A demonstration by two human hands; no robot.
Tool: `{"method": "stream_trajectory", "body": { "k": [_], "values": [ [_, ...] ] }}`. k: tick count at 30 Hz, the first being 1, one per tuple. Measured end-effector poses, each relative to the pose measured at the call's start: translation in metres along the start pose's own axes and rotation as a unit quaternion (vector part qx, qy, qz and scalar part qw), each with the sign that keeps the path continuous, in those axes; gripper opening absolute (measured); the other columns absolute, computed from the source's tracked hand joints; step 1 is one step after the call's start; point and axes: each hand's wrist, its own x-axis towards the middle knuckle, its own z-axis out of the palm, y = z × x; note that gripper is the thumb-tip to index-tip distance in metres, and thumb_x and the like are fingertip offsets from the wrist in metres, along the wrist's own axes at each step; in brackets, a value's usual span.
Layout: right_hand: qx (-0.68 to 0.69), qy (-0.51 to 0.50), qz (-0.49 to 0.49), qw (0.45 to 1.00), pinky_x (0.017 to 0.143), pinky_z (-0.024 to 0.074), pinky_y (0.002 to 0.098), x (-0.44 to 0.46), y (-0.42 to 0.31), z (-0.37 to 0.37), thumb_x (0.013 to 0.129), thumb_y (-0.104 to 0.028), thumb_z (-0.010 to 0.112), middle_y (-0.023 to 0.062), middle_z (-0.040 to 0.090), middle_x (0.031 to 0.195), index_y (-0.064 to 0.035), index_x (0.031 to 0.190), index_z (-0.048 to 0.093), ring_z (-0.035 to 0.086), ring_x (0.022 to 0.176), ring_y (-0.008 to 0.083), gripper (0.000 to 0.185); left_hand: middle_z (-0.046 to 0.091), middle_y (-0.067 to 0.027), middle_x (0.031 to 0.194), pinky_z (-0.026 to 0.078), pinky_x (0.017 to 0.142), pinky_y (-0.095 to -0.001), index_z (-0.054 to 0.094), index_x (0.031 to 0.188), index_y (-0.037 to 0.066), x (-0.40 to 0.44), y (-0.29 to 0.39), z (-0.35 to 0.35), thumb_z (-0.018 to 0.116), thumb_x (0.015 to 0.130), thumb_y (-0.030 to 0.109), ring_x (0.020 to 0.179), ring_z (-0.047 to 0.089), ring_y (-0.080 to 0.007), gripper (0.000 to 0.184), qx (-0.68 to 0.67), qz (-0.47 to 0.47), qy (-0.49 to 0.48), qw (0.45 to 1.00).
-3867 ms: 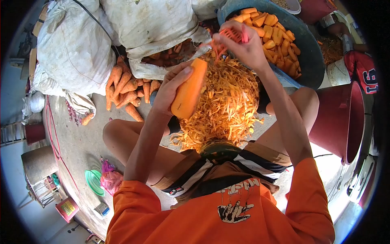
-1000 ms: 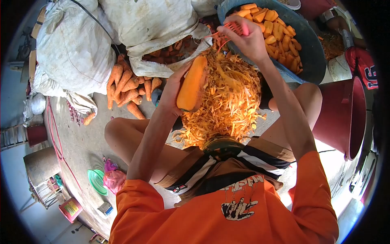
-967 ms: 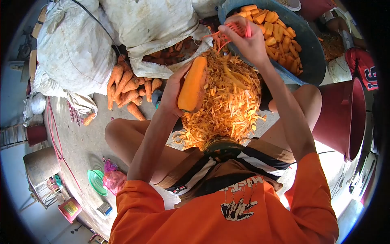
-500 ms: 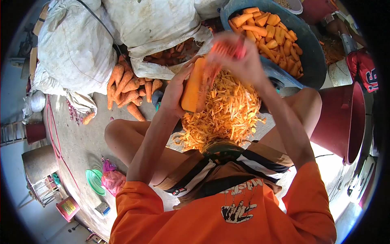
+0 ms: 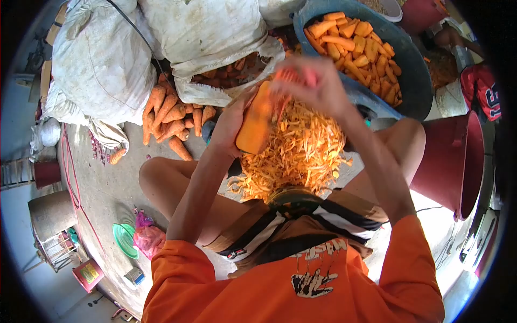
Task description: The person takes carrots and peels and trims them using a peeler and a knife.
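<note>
In my left hand is a thick orange carrot, its surface smooth and bare of skin, tilted with the wide end toward me. My right hand, smeared by motion, grips a red peeler close against the upper right side of the carrot. The peeler's blade is too blurred to make out. Directly below both hands, a heap of carrot peelings lies between my legs.
Unpeeled carrots lie on the floor by white sacks; an open sack holds more. A blue tub of peeled carrots stands at far right. A dark red bucket lies right of my knee. Another person's red sleeve shows beyond.
My right hand and the peeler have shifted slightly up along the carrot. The carrot in my left hand has turned and dropped a little toward me.
</note>
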Motion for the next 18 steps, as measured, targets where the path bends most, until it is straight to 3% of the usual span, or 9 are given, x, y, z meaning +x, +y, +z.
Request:
{"method": "stream_trajectory", "body": {
  "k": [5,6,7,8,10,11,13,17,18],
  "values": [
    [-0.049,0.042,0.055,0.996,0.07,0.056,0.0244,0.016,-0.004,-0.023,0.096,-0.01,0.077,0.0054,0.074,0.102,0.0012,0.103,0.067,0.071,0.088,0.0086,0.016,0.068,-0.0044,0.121,0.059,0.08,-0.0303,0.056,0.144,0.009,0.002,0.0,0.006,0.055,0.108,0.036,0.098,0.069,-0.0168,0.044,0.063,0.012,0.032,0.997],
    [0.125,-0.002,0.06,0.99,0.069,0.0551,0.0248,0.01,-0.015,-0.009,0.096,-0.011,0.077,0.004,0.073,0.099,0.0021,0.104,0.067,0.069,0.084,0.0083,0.018,0.068,-0.0044,0.121,0.059,0.08,-0.0303,0.056,0.144,0.009,0.002,0.0,0.005,0.055,0.108,0.036,0.098,0.069,-0.0168,0.044,0.063,0.013,0.033,0.997],
    [0.125,-0.002,0.06,0.99,0.069,0.0551,0.0248,0.009,-0.009,-0.008,0.096,-0.011,0.077,0.004,0.073,0.099,0.0021,0.104,0.067,0.069,0.084,0.0083,0.018,0.068,-0.0047,0.12,0.059,0.08,-0.0305,0.057,0.143,0.009,0.002,-0.001,0.005,0.056,0.108,0.037,0.097,0.069,-0.017,0.045,0.062,0.021,0.043,0.997],
    [0.009,0.013,-0.014,1.0,0.068,0.0544,0.0253,0.007,0.002,-0.006,0.096,-0.012,0.077,0.0032,0.073,0.097,0.0022,0.104,0.067,0.068,0.081,0.0086,0.019,0.068,-0.0051,0.119,0.059,0.079,-0.0306,0.057,0.143,0.009,0.003,-0.002,0.004,0.056,0.108,0.037,0.096,0.069,-0.0172,0.045,0.061,0.03,0.053,0.996],
    [-0.014,0.034,0.056,0.998,0.069,0.0524,0.0257,0.006,0.008,-0.018,0.095,-0.012,0.078,0.0028,0.073,0.095,0.0011,0.103,0.069,0.065,0.08,0.0096,0.018,0.069,-0.0054,0.119,0.059,0.079,-0.0308,0.057,0.142,0.009,0.002,-0.002,-0.001,0.057,0.107,0.037,0.096,0.07,-0.0173,0.045,0.05,0.02,0.034,0.998],
    [-0.25,0.04,0.086,0.964,0.072,0.0528,0.0268,0.012,0.01,-0.033,0.094,-0.015,0.08,0.0015,0.073,0.094,-0.0017,0.103,0.072,0.065,0.081,0.0096,0.018,0.069,-0.0057,0.118,0.06,0.078,-0.0311,0.058,0.141,0.009,0.004,0.0,-0.002,0.058,0.107,0.038,0.096,0.07,-0.0174,0.044,0.041,0.017,0.009,0.999],
    [-0.064,0.086,0.065,0.992,0.072,0.0535,0.0293,0.021,0.003,-0.03,0.09,-0.016,0.084,0.0038,0.073,0.089,-0.0027,0.103,0.073,0.066,0.078,0.0106,0.021,0.07,-0.006,0.118,0.06,0.079,-0.0318,0.058,0.139,0.009,0.003,0.005,0.007,0.057,0.107,0.037,0.095,0.07,-0.0176,0.043,0.012,0.025,0.022,0.999],
    [0.037,0.008,0.009,0.999,0.067,0.0538,0.0273,-0.005,-0.042,0.019,0.087,-0.022,0.087,0.0055,0.074,0.086,-0.0058,0.1,0.073,0.067,0.073,0.0102,0.025,0.07,-0.0069,0.117,0.061,0.082,-0.0342,0.059,0.136,0.007,0.012,0.004,-0.011,0.057,0.107,0.034,0.096,0.071,-0.0185,0.039,-0.089,0.006,-0.062,0.994],
    [-0.011,-0.033,-0.074,0.997,0.068,0.0543,0.0272,-0.009,-0.048,0.025,0.086,-0.021,0.088,0.0061,0.075,0.089,-0.0055,0.102,0.073,0.069,0.076,0.0105,0.026,0.07,-0.0075,0.116,0.062,0.082,-0.0354,0.059,0.136,0.007,0.01,0.004,-0.004,0.056,0.107,0.033,0.096,0.071,-0.019,0.039,-0.047,0.009,-0.02,0.999]
  ]
}}
